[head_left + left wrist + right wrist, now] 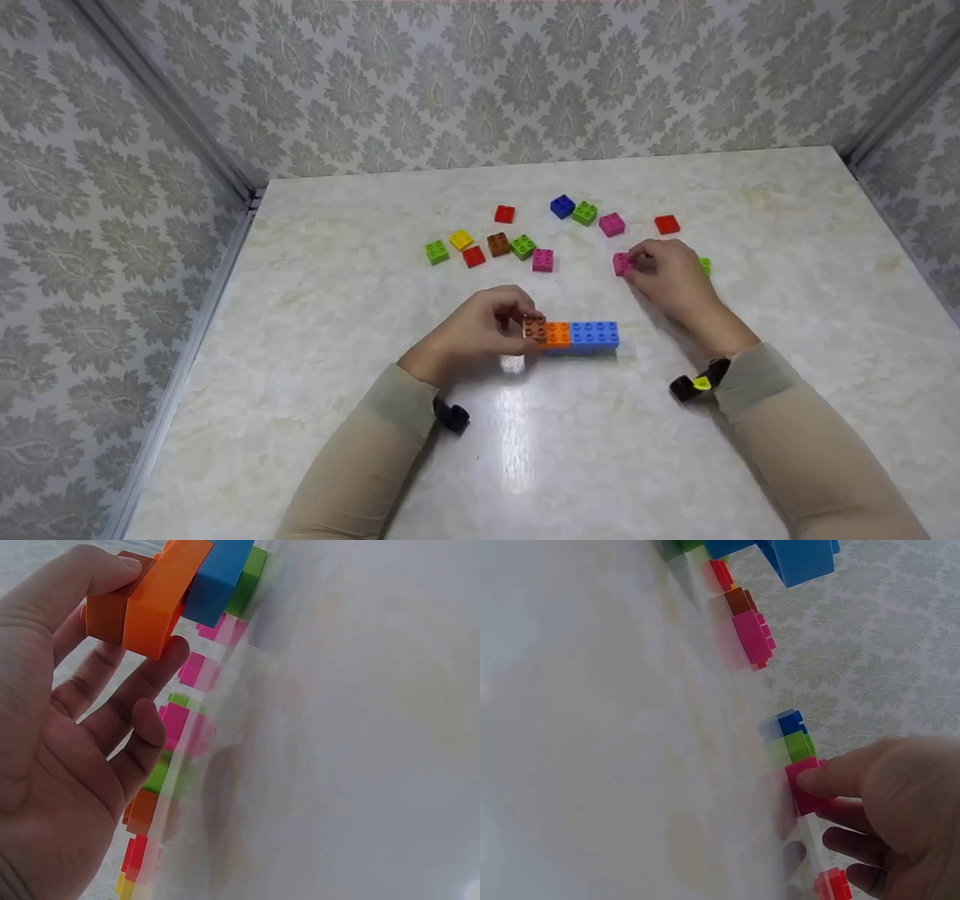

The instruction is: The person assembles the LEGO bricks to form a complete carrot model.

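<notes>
My left hand (pixel 484 324) grips the left end of a row of toy building bricks, thumb and fingers on the brown brick (pixel 535 329). To its right in the row come an orange brick (pixel 558 334) and a longer light blue brick (pixel 595 335). The left wrist view shows the thumb on the brown brick (pixel 110 613), beside the orange brick (pixel 161 604). Farther right and back, my right hand (pixel 675 283) pinches a pink brick (pixel 622 264), which is at the table surface. In the right wrist view the thumb covers part of this pink brick (pixel 802 799).
Loose bricks lie across the table's (pixel 337 465) far half. They include a dark blue brick (pixel 562 206), a yellow brick (pixel 461 240) and a red brick (pixel 667 224). A green brick (pixel 705 265) is partly hidden behind my right hand. Patterned walls (pixel 480 82) border the table.
</notes>
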{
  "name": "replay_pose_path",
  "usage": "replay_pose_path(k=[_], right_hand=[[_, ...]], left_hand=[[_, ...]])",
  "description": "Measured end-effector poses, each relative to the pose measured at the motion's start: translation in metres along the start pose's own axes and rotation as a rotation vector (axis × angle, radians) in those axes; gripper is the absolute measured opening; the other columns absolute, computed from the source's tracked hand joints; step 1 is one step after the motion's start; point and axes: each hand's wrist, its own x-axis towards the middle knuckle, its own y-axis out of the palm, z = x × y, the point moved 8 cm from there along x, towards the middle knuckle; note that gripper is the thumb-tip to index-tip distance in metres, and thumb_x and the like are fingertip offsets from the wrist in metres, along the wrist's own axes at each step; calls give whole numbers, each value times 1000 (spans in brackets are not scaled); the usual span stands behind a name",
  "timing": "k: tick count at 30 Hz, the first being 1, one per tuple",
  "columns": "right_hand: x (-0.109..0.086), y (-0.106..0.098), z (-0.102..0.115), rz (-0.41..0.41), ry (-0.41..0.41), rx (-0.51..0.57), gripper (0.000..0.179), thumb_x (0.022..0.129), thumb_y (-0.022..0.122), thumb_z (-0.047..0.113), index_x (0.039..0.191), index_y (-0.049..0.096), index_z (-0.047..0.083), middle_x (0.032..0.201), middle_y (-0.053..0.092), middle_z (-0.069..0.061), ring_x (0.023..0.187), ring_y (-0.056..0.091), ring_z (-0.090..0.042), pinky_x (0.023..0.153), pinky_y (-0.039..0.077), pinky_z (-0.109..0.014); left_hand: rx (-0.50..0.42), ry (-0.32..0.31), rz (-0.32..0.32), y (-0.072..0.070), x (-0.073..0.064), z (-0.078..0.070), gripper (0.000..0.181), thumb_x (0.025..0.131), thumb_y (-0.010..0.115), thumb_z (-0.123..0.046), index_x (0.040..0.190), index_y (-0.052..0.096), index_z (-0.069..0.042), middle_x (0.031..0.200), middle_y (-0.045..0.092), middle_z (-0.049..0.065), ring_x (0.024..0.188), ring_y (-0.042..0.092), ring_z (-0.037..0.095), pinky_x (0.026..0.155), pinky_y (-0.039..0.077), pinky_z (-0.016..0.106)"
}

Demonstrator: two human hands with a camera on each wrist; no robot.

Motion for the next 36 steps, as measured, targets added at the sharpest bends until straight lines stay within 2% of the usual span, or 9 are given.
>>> replay_pose_path(k=[4,8,11,14,19,22,27,33,36], right_hand=[[0,-1,1,-9,11,30,33,107,79,22,135,71,9,140,71,-18,135,62,-40,120,50,-64],[1,0,1,-7,3,81,42,105,80,24,143,70,8,143,70,-17,134,62,-39,120,50,-63],[0,2,-1,17,0,140,50,104,82,28,149,69,10,143,69,-15,132,63,-37,117,53,-57],[0,5,-3,50,-19,205,54,104,83,34,152,69,13,142,70,-11,127,63,-33,110,54,-46],[-1,7,-1,94,-78,284,46,106,82,36,146,74,16,138,71,-6,122,61,-26,102,49,-24],[-4,8,3,110,-113,346,41,106,82,34,141,75,14,134,72,-4,119,60,-25,99,48,-18],[-9,7,11,125,-212,468,30,105,83,19,132,75,7,121,75,2,108,60,-21,93,50,-19],[-15,8,22,174,-349,558,24,102,80,2,126,75,-1,114,76,7,102,62,-16,91,52,-20],[-17,10,25,203,-362,560,25,101,81,2,125,75,1,115,76,5,105,62,-16,93,52,-22]], left_hand=[[7,-12,0,0,0,-1,29,92,92,-9,119,81,-10,121,75,7,100,62,37,87,52,30],[20,-8,-1,-1,0,-2,30,92,92,-9,120,82,-11,121,75,7,102,63,37,89,52,31],[28,4,-11,-2,-1,-3,31,92,92,-8,121,82,-11,121,75,7,103,64,37,90,52,31],[29,7,-22,-3,-1,-2,32,91,92,-8,121,82,-11,121,75,6,102,65,35,90,54,30],[47,2,-27,-3,-1,1,31,93,91,-9,122,81,-13,123,75,5,104,68,26,95,57,29],[60,12,-35,-5,-1,1,32,93,91,-9,123,81,-12,125,76,6,108,70,22,100,59,33],[89,18,-68,-8,1,2,32,94,88,-8,126,81,-12,127,76,8,113,72,22,103,59,40],[108,2,-116,-13,1,5,32,97,88,-11,128,81,-14,127,75,6,115,71,21,100,56,36],[110,8,-135,-15,2,6,32,98,87,-10,129,81,-13,129,76,6,115,72,20,99,56,35]])
